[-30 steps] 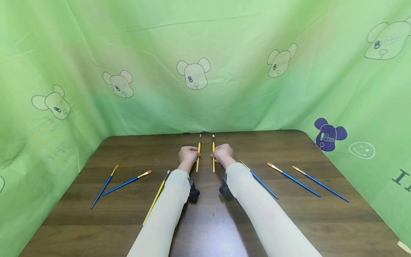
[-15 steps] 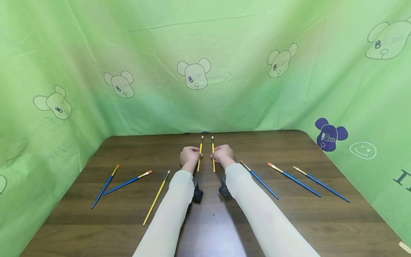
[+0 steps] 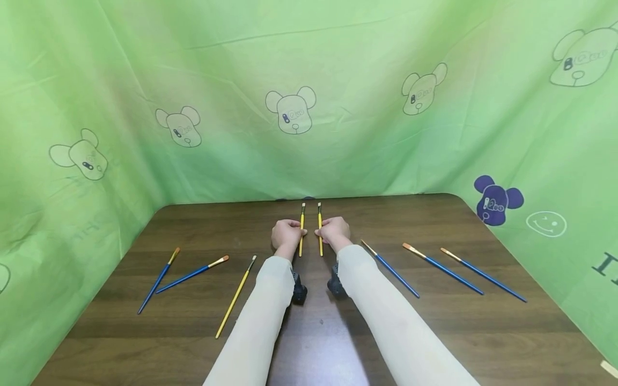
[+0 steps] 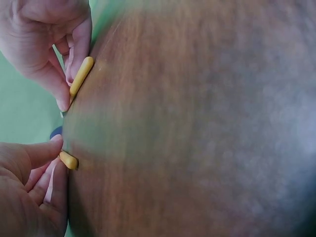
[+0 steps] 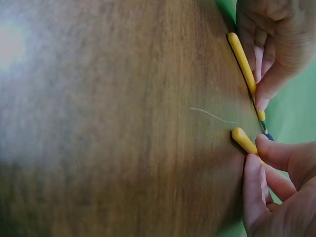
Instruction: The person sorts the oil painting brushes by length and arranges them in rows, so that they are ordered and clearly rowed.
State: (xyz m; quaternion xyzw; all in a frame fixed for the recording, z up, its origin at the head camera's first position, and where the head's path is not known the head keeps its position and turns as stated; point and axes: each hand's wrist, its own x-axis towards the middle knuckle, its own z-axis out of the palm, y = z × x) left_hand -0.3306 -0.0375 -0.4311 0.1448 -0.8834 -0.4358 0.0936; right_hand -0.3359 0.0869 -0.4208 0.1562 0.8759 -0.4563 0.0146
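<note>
Left hand (image 3: 287,234) pinches left yellow brush (image 3: 301,247), right hand (image 3: 335,230) pinches right yellow brush (image 3: 321,249) — both at far middle of table (image 3: 318,348), side by side, apart. Probably lining-up step — next likely needs soft, even touch.

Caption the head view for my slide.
Left hand and right hand each hold a yellow paintbrush at a brown table.

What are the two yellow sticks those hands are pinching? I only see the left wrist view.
Observer: The left hand holds a yellow paintbrush; the head view shows pale bristles at its far end.
Visitor: Oh! Any more yellow ones?
Observer: Yes, a third yellow paintbrush lies on the table, left of the left sleeve.
Visitor: And other colours?
Observer: Five blue paintbrushes: two on the table's left, three on its right.
</note>
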